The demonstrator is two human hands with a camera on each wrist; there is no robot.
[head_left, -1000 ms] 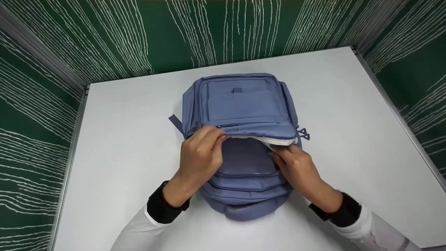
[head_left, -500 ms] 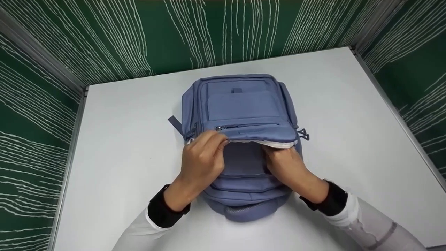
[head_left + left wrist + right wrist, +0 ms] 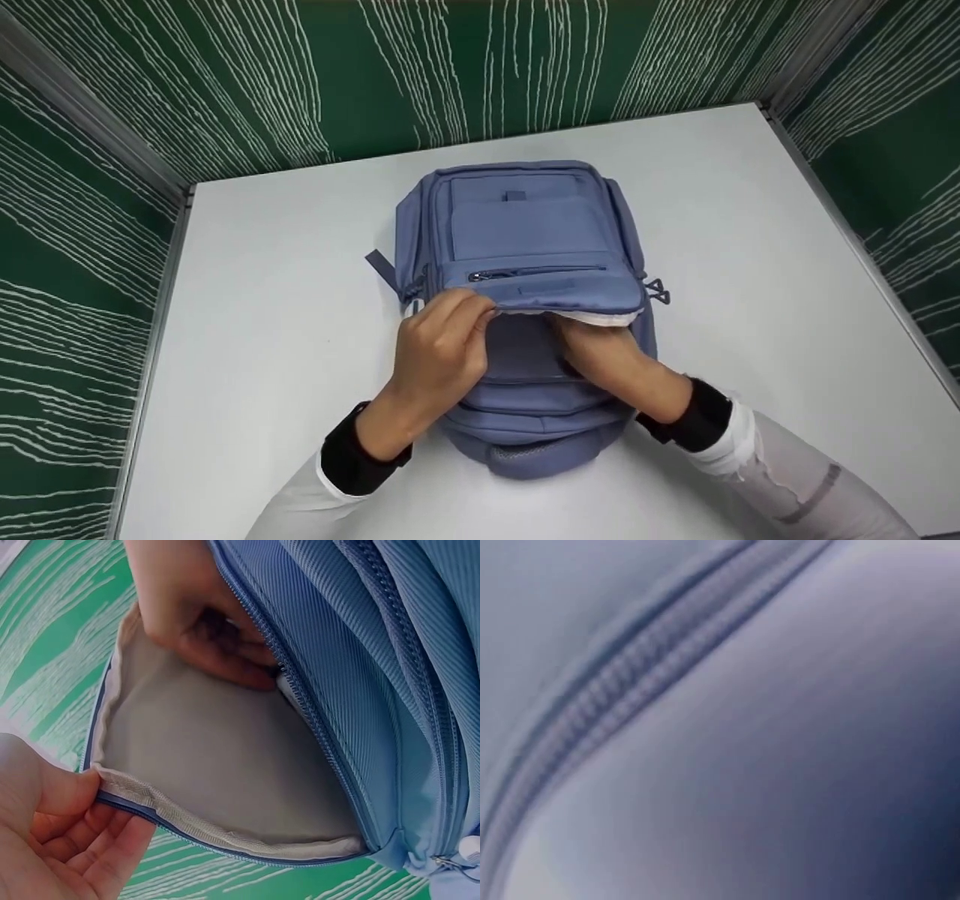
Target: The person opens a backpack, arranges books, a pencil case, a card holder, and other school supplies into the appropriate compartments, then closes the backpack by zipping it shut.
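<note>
A blue backpack (image 3: pixel 529 225) lies on the white table, its front compartment unzipped. My left hand (image 3: pixel 442 349) pinches the edge of the front flap (image 3: pixel 577 292) between thumb and fingers, holding it up. In the left wrist view, the flap's pale grey lining (image 3: pixel 217 742) faces the camera. My right hand (image 3: pixel 600 349) reaches under the flap into the compartment, its fingers hidden from above. From the left wrist, that hand shows bent fingers (image 3: pixel 232 664) beside the zipper edge, with a small whitish bit at the fingertips; I cannot tell whether they hold it.
A short zipped pocket (image 3: pixel 536 272) crosses the flap. A strap end (image 3: pixel 382 268) sticks out on the bag's left, and triangular zipper pulls (image 3: pixel 658 291) on its right. Green panels with white lines (image 3: pixel 360 90) stand around the table (image 3: pixel 285 300). Blurred fabric and zipper teeth (image 3: pixel 622 682) fill the right wrist view.
My right hand has moved left and deeper under the flap. The flap's edge has come down a little towards me, while my left hand keeps its pinch.
</note>
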